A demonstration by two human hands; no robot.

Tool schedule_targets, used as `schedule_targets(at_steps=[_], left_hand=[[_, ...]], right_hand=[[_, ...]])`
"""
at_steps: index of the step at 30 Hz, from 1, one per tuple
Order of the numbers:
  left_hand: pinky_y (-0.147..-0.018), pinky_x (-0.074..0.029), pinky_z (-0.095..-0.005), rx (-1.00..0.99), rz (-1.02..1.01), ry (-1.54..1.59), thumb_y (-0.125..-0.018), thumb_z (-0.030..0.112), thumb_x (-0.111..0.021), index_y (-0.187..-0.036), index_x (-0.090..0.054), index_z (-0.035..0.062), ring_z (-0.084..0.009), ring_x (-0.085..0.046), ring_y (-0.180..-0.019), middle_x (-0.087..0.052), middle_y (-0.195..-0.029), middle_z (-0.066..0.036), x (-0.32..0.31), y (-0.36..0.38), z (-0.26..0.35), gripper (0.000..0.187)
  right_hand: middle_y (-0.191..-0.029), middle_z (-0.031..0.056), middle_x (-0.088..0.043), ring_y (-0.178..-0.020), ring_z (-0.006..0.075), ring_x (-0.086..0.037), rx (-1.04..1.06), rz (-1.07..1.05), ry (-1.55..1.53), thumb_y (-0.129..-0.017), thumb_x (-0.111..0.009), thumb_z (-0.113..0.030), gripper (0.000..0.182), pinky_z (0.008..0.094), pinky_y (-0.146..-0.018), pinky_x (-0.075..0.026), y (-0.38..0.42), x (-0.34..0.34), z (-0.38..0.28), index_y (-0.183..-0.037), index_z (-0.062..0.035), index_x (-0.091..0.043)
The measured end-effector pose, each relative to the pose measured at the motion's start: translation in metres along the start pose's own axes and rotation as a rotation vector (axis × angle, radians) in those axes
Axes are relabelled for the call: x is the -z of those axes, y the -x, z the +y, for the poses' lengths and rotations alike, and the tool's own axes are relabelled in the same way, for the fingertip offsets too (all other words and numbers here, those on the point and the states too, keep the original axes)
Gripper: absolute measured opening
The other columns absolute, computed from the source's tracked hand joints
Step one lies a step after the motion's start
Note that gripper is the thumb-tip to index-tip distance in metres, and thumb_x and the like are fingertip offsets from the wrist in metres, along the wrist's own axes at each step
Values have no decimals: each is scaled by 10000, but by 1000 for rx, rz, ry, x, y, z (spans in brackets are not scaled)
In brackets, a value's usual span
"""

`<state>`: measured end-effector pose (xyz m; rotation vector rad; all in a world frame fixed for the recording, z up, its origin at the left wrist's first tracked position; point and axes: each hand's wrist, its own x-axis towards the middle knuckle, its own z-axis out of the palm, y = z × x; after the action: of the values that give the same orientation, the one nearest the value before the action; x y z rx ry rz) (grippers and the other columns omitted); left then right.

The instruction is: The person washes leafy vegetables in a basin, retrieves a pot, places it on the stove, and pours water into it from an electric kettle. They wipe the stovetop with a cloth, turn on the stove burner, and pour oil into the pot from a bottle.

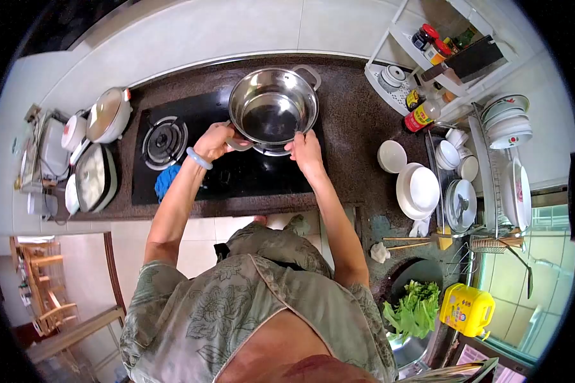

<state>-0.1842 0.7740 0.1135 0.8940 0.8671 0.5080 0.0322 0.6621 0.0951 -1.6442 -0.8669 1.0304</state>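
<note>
A shiny steel pot (271,108) with two loop handles sits over the right side of the black gas stove (236,175). No food shows inside it. My left hand (215,140), with a pale bracelet at the wrist, is closed on the pot's near-left handle. On the near-right side, my right hand (305,150) pinches the pot's rim. The other handle points to the back right, untouched. A blue cloth (166,182) lies at the stove's front edge, left of my left forearm.
Left of the stove's bare burner (165,143) are a lidded pan (107,115) and a rectangular pot (94,177). White bowls (418,191), a dish rack (489,172), a sauce bottle (421,116), leafy greens (415,309) and a yellow jug (466,309) are at right.
</note>
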Motion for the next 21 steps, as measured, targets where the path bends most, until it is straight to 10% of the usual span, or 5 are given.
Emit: schedule_targets(at_steps=[21], left_hand=[[-786,-586,-308,133,-199,-189,-848,-49,-423,-1191,-498,-95,-254,-670,-935,-620,-1108,-187,56,-65,53,355]], right_hand=[[-685,98,-622,-540,166,-551,134,235,19,-986,-453,-228,251,292,-538,-453,-13,-54,0,-1074,6,-430]])
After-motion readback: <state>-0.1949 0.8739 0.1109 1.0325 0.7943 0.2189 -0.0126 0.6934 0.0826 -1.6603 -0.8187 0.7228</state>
